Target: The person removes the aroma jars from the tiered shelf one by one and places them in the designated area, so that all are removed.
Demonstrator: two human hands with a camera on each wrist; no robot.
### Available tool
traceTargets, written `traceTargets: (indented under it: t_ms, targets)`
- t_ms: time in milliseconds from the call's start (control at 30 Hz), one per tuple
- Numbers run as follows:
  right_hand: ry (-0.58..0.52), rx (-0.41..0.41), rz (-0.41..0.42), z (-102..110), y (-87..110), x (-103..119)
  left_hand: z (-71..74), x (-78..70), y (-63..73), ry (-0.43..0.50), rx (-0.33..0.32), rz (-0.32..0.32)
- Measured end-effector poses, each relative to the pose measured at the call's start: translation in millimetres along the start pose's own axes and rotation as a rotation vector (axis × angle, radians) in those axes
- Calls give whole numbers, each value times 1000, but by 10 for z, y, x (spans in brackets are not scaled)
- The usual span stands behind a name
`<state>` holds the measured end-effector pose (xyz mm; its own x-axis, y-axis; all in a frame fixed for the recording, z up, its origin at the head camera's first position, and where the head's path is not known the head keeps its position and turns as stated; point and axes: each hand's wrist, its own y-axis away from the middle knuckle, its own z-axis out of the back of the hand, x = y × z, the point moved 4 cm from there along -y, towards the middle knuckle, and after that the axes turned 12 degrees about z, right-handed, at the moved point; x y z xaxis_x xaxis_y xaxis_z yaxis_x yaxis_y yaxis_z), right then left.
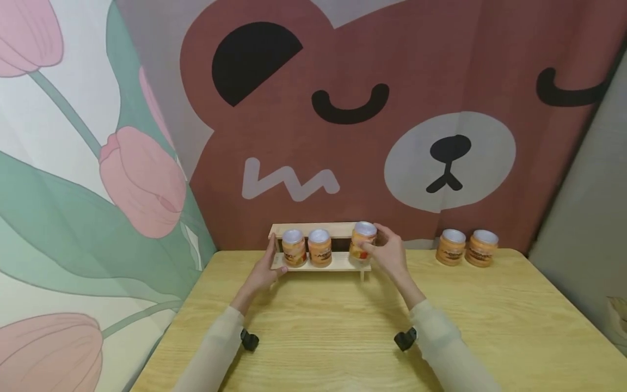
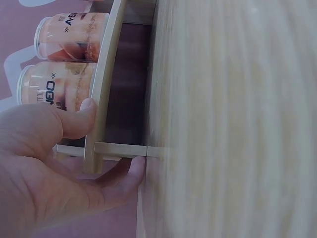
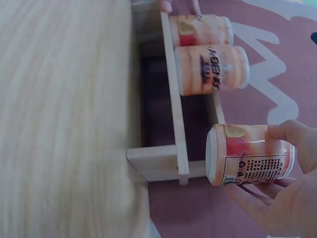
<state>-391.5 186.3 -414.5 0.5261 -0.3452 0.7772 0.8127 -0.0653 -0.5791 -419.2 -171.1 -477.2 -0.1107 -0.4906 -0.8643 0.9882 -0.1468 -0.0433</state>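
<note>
A small two-step wooden rack (image 1: 340, 264) stands at the table's back edge. My left hand (image 1: 262, 272) grips its left end, the thumb (image 2: 79, 119) on the lower step's front edge and fingers around the end piece. Two orange cans with pale lids stand side by side on the lower step: the left can (image 1: 294, 251) close to my left thumb, the middle can (image 1: 320, 250) beside it. Over the rack's right end, my right hand (image 1: 392, 257) holds a third orange can (image 3: 237, 148) between thumb and fingers. In the right wrist view a gap shows between its base and the step.
Two more orange cans, one (image 1: 450, 248) beside the other (image 1: 482, 249), stand at the back right of the wooden table (image 1: 323, 332). Behind the table hangs a cloth (image 1: 352, 163) with a bear print. A tulip-patterned cloth (image 1: 73, 218) hangs at the left.
</note>
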Motion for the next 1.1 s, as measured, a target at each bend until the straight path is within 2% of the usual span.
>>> traceTargets:
  t_ms: [200, 400, 600, 700, 900, 1033, 1100]
  targets:
    - [29, 5, -33, 164, -66, 28, 13, -15, -6, 39, 0, -33]
    - [78, 38, -41, 349, -139, 6, 8, 7, -34, 66, -12, -14]
    - [101, 48, 13, 509, -173, -51, 15, 25, -23, 67, -26, 9]
    - [113, 35, 18, 599, -152, -135, -4, 40, 0, 61, -19, 2]
    - [79, -29, -43, 770, -190, -387, 13, 11, -26, 56, -10, -31]
    - [58, -64, -86, 854, -209, -584, 35, 20, -51, 44, -6, 3]
    - [83, -86, -111, 896, -191, -694, 30, 32, -50, 42, -2, 22]
